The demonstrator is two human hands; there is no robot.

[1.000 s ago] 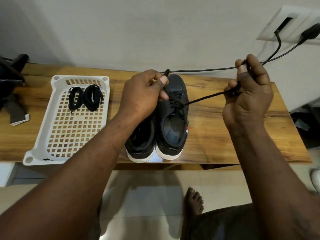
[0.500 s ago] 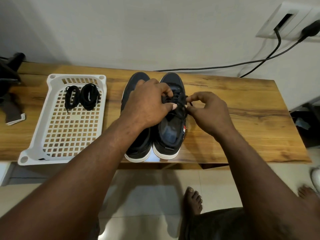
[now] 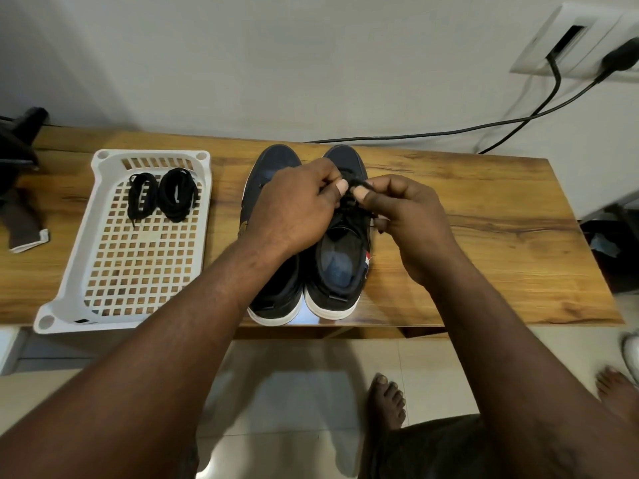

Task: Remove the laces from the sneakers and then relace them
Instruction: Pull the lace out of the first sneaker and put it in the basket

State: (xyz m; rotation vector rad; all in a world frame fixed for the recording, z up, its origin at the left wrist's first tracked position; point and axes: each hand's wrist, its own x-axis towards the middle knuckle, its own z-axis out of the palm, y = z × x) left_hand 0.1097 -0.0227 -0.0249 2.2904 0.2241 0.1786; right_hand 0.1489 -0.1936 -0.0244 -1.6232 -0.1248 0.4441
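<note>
dark sneakers (image 3: 337,271), white soles, on wood-grain desk (image 3: 484,236); left hand (image 3: 294,209), right hand (image 3: 404,216) pinch black lace (image 3: 358,184) above right sneaker.

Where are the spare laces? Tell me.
Head view: the spare laces lie coiled at the far end of the basket, on the table's left side, left of the sneakers.

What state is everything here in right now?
Left hand: pinching lace.
Right hand: pinching the same lace.
Right sneaker: upright, lace threaded.
Left sneaker: upright, mostly hidden by the hand.
Basket: holds two coiled laces.
Plug: in wall socket.
</note>
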